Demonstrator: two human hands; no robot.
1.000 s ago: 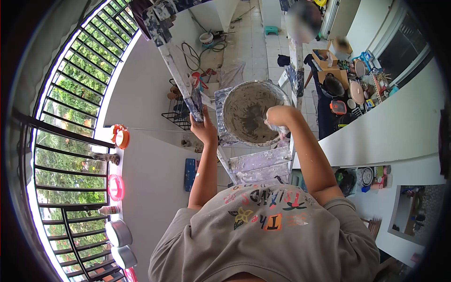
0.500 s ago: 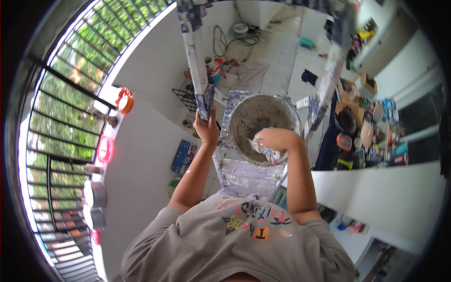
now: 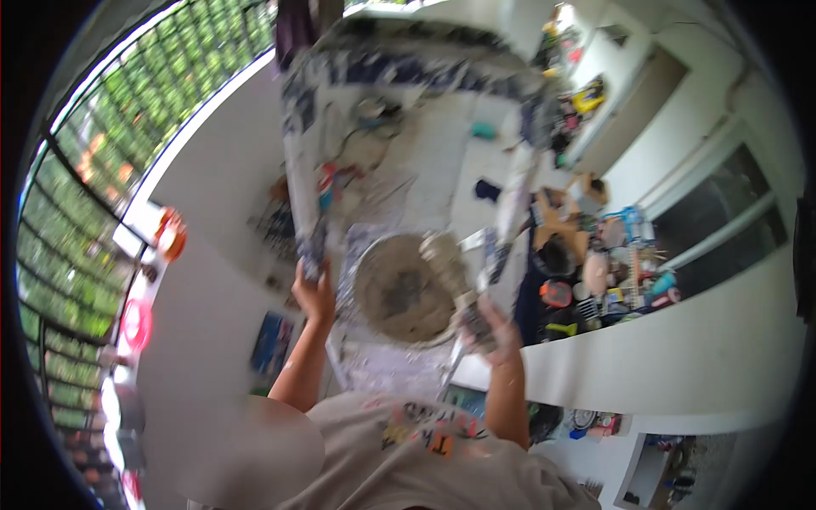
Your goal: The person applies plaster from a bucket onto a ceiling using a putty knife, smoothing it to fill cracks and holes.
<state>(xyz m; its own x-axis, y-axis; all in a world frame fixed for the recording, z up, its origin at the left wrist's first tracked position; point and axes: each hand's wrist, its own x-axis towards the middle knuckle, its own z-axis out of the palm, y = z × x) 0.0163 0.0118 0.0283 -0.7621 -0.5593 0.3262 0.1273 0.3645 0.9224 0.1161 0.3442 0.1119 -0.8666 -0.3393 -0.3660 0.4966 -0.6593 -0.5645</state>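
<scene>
My left hand is wrapped round the left rail of a paint-spattered ladder. A bucket with grey, plaster-like paste inside stands on the ladder's platform, between my hands. At the bucket's right rim, my right hand grips the handle of a paste-coated trowel. Its broad end points up and away, over the right side of the bucket. Blur and the thick paste hide the exact shape of its blade.
A barred railing runs along the left, with a pink basin on its ledge. Boxes and household goods crowd the right side. Below lie a hose, a blue-and-red container and a dark cloth on the tiled floor.
My right hand has come up out of the bucket to its right rim, with the trowel now showing. My left hand stays on the rail. The view has tilted up and shifted right.
</scene>
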